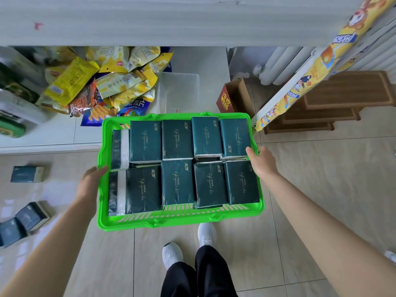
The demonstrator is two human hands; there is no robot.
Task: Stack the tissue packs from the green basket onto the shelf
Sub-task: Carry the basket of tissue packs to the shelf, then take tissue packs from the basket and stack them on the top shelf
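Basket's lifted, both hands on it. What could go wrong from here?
1. The left hand and right hand both grip the green basket, so no hand is free. It likely has to be set down first, and snack bags crowd the shelf.
2. The tissue packs lie loose, some tilted; tipping the basket may spill them.
3. At the left, loose packs lie on the floor: a trip hazard.
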